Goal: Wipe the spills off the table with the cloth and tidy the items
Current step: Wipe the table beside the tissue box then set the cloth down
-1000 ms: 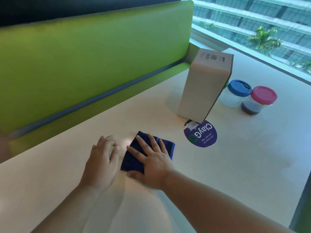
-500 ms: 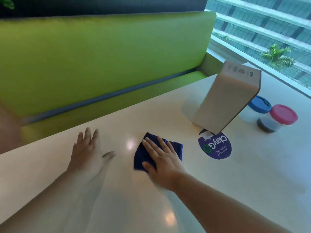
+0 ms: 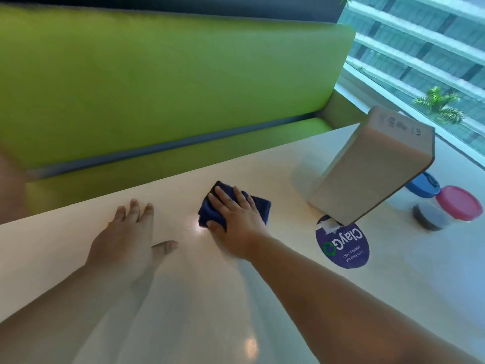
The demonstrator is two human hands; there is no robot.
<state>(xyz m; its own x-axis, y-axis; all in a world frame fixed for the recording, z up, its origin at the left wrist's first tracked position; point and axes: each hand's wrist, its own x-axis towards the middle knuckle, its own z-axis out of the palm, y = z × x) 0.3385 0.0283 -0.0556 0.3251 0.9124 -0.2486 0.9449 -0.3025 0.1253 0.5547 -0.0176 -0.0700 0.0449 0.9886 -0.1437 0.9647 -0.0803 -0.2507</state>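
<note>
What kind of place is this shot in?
Likely an office pantry or canteen: a round sticker on the table reads "Let's keep our pantries clean", a green bench runs along it, and a big window looks outside.

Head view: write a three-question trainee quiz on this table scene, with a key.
1. True or false: the right hand presses flat on the blue cloth.
2. Fill in: behind the cardboard box, next to the blue lid, sits a ____ lid.
3. The left hand rests on: A the bare table; B the cloth; C the box.
Key: 1 true; 2 pink lid; 3 A.
</note>
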